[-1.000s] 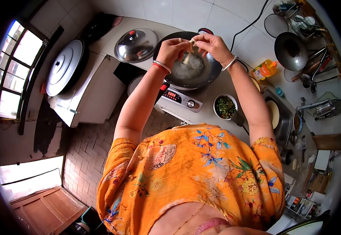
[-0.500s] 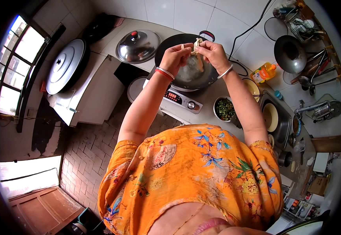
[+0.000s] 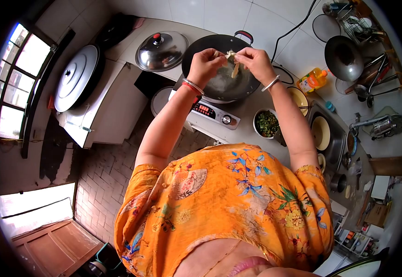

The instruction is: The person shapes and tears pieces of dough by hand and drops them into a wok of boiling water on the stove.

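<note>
A pale, soft piece of dough (image 3: 230, 54) is pinched between my two hands, above the wok. My left hand (image 3: 205, 68) has its fingers closed at the left end of the dough. On the other end, the thumb and fingers of my right hand (image 3: 257, 64) are pressed together. Beneath them the dark wok (image 3: 196, 54) holds steaming, cloudy liquid. A tan strip (image 3: 235, 70) shows just under the dough; whether it hangs from it or lies in the wok, I cannot tell. The wok stands on an induction cooker (image 3: 216, 115) with a lit red display.
A domed steel lid (image 3: 161, 51) lies left of the wok. To the right are a bowl of chopped greens (image 3: 266, 123), an oil bottle (image 3: 312, 81), a yellow bowl (image 3: 297, 98) and a sink (image 3: 334, 154) with a basin (image 3: 320, 133). A second wok (image 3: 344, 57) hangs on the wall.
My hands have moved slightly apart, and the dough between them sits a little lower. My right hand has shifted to the right, its fingers now pointing more to the left.
</note>
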Demonstrator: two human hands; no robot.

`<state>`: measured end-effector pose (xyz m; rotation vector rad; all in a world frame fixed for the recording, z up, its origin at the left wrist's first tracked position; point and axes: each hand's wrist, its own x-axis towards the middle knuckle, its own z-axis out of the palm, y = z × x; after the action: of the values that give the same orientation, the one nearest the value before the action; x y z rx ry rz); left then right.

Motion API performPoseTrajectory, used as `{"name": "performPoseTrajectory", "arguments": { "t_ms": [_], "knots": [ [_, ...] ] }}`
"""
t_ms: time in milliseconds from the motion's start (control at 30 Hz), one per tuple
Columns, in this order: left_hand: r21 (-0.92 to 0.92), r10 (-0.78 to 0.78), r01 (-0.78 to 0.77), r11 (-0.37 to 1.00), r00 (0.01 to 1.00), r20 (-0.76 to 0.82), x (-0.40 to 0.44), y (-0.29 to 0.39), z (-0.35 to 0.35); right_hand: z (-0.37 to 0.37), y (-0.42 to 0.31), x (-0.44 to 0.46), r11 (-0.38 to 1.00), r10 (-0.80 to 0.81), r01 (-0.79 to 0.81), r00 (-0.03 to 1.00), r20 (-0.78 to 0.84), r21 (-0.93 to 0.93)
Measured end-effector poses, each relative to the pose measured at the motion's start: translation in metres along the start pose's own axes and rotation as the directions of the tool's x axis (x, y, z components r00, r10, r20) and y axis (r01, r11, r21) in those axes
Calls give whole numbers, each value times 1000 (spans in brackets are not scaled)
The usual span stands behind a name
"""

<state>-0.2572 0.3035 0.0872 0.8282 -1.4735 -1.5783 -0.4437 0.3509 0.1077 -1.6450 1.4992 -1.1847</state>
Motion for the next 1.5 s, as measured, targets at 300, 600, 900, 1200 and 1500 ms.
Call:
{"name": "performPoseTrajectory", "arguments": {
  "t_ms": [300, 600, 900, 1200, 1500],
  "knots": [
    [-141, -168, 179, 974, 982, 89, 24, -14, -37, -25, 29, 10, 936, 186, -172, 982, -18, 306],
    [832, 256, -147, 535, 967, 6, 50, -52, -16, -11, 40, 13, 839, 283, -271, 958, 47, 471],
    [865, 332, -194, 462, 943, 34, 64, -56, -1, 9, 52, 20, 829, 312, -248, 949, -47, 501],
    [723, 263, -242, 647, 961, 87, 68, -57, -6, 26, 60, 26, 889, 304, -197, 929, -211, 413],
    [715, 254, -284, 639, 955, 152, 63, -39, 3, 37, 57, 31, 969, 191, -139, 946, -261, 203]
  ]
}}
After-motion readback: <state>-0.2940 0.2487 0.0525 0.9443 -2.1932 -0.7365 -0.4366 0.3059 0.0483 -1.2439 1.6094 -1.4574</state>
